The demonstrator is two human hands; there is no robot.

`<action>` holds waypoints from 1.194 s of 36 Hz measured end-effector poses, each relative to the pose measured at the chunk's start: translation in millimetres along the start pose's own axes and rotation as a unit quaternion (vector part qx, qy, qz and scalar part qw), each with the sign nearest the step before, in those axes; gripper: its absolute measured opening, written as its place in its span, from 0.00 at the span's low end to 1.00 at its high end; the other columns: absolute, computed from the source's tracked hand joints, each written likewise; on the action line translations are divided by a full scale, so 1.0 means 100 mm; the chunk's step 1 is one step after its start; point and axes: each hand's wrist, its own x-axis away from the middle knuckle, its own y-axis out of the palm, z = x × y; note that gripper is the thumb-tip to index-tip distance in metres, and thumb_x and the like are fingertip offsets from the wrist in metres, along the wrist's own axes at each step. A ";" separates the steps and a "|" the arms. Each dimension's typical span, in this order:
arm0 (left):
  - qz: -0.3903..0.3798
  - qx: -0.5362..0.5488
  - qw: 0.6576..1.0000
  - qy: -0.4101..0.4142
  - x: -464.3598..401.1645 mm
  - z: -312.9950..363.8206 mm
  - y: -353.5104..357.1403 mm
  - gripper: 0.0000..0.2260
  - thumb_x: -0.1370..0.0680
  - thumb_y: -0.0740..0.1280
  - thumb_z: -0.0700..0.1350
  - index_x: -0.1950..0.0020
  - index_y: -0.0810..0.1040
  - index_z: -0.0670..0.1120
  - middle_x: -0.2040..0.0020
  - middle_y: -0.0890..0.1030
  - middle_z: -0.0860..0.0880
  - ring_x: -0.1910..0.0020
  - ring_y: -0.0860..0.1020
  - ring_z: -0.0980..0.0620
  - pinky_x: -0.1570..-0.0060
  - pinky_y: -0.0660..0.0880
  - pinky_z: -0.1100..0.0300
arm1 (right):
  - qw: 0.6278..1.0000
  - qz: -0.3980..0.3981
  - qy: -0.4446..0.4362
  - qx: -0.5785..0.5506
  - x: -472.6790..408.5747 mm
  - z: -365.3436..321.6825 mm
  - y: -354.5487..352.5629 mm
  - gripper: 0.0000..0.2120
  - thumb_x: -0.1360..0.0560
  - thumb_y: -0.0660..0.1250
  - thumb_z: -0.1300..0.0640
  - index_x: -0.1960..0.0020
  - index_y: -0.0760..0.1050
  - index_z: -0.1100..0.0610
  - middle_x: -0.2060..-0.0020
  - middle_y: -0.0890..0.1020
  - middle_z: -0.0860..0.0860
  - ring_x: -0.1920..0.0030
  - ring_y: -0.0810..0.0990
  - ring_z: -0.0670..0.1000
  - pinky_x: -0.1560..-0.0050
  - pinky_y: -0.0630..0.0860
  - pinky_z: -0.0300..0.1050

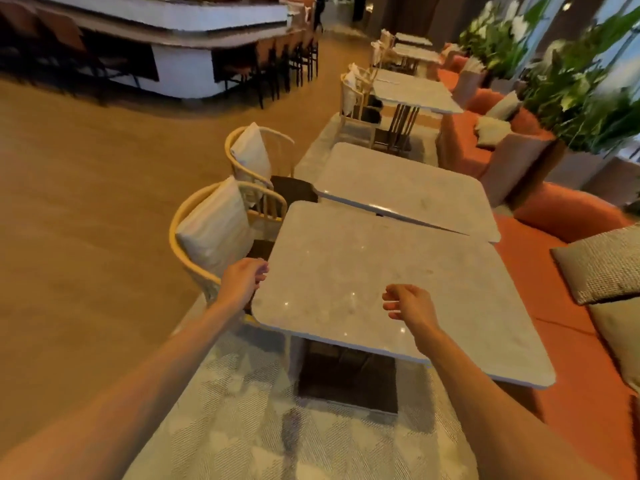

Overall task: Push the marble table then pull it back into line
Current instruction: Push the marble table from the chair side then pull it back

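Left hand (244,277) at marble table (398,292) edge, grip unclear, right hand (407,303) loosely curled, empty

The table (381,271) top is hiding most of its dark base (346,375). Motion is blurring the plants (571,98) and the bar counter (156,15). The left hand (242,280) is covering its own fingers' contact with the table edge.

Place: a restaurant dining room.
Seating: a row of marble tables (398,271), wooden chairs (221,230), an orange banquette (519,265).
Bar: counter (166,15) with stools (294,60).
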 end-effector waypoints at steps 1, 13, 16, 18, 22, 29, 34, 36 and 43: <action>0.000 -0.014 1.000 -0.004 -0.04 -0.06 0.00 0.09 0.18 0.63 0.46 0.54 0.82 0.48 0.52 0.84 0.48 0.47 0.80 0.48 0.48 0.75 0.53 | 1.000 -0.011 0.005 0.009 -0.08 0.03 0.09 0.12 0.19 0.62 0.57 0.44 0.80 0.63 0.52 0.85 0.58 0.56 0.82 0.54 0.55 0.78 0.48; -0.145 -0.357 0.920 0.071 -1.05 -0.92 0.39 0.18 0.15 0.58 0.47 0.28 0.74 0.42 0.23 0.68 0.45 0.24 0.64 0.46 0.26 0.59 0.53 | 0.981 -0.117 0.042 0.150 -0.78 0.69 1.26 0.15 0.21 0.65 0.54 0.38 0.80 0.60 0.45 0.82 0.54 0.45 0.79 0.54 0.48 0.70 0.45; -0.189 -0.485 0.842 0.140 -1.36 -1.20 0.43 0.21 0.15 0.55 0.48 0.24 0.67 0.41 0.20 0.62 0.44 0.20 0.58 0.46 0.23 0.54 0.53 | 0.973 -0.138 0.032 0.184 -0.99 0.86 1.57 0.20 0.21 0.66 0.53 0.32 0.76 0.61 0.34 0.77 0.59 0.35 0.76 0.58 0.36 0.73 0.50; -0.186 -0.539 0.798 0.193 -1.53 -1.39 0.46 0.23 0.15 0.54 0.48 0.22 0.62 0.39 0.20 0.60 0.42 0.20 0.56 0.45 0.22 0.52 0.52 | 0.960 -0.147 0.000 0.237 -1.09 0.99 1.75 0.23 0.20 0.65 0.50 0.29 0.72 0.59 0.28 0.70 0.58 0.29 0.70 0.58 0.30 0.67 0.53; -0.165 -0.534 0.798 0.224 -1.64 -1.71 0.59 0.26 0.16 0.57 0.49 0.21 0.60 0.37 0.20 0.60 0.39 0.20 0.58 0.42 0.22 0.53 0.49 | 0.919 -0.116 -0.084 0.368 -1.28 1.26 1.93 0.26 0.18 0.59 0.45 0.24 0.64 0.56 0.23 0.61 0.54 0.22 0.58 0.56 0.26 0.55 0.56; -0.101 -0.594 0.758 0.248 -1.63 -2.14 0.76 0.30 0.18 0.50 0.56 0.21 0.60 0.39 0.20 0.61 0.41 0.20 0.56 0.45 0.21 0.50 0.46 | 0.864 -0.026 -0.205 0.459 -1.45 1.72 1.94 0.22 0.18 0.58 0.49 0.28 0.67 0.59 0.27 0.67 0.56 0.25 0.65 0.56 0.27 0.58 0.57; -0.064 -0.590 0.756 0.276 -1.63 -2.19 0.80 0.30 0.20 0.54 0.55 0.24 0.66 0.39 0.23 0.67 0.40 0.22 0.63 0.43 0.23 0.57 0.44 | 0.839 0.026 -0.239 0.488 -1.53 1.92 1.97 0.25 0.19 0.55 0.43 0.29 0.70 0.56 0.29 0.71 0.54 0.30 0.70 0.56 0.31 0.61 0.57; -0.054 -0.587 0.752 0.294 -1.63 -2.22 0.79 0.29 0.21 0.56 0.54 0.25 0.67 0.38 0.24 0.69 0.39 0.23 0.64 0.43 0.23 0.58 0.44 | 0.829 0.043 -0.249 0.499 -1.56 1.97 1.98 0.25 0.20 0.54 0.42 0.30 0.70 0.55 0.30 0.71 0.53 0.31 0.70 0.55 0.32 0.61 0.56; -0.038 -0.576 0.745 0.335 -1.66 -2.22 0.79 0.28 0.25 0.62 0.50 0.28 0.71 0.36 0.26 0.71 0.36 0.25 0.67 0.38 0.24 0.61 0.43 | 0.816 0.074 -0.274 0.503 -1.62 2.02 1.99 0.24 0.22 0.56 0.43 0.32 0.72 0.54 0.32 0.74 0.53 0.32 0.71 0.55 0.36 0.63 0.56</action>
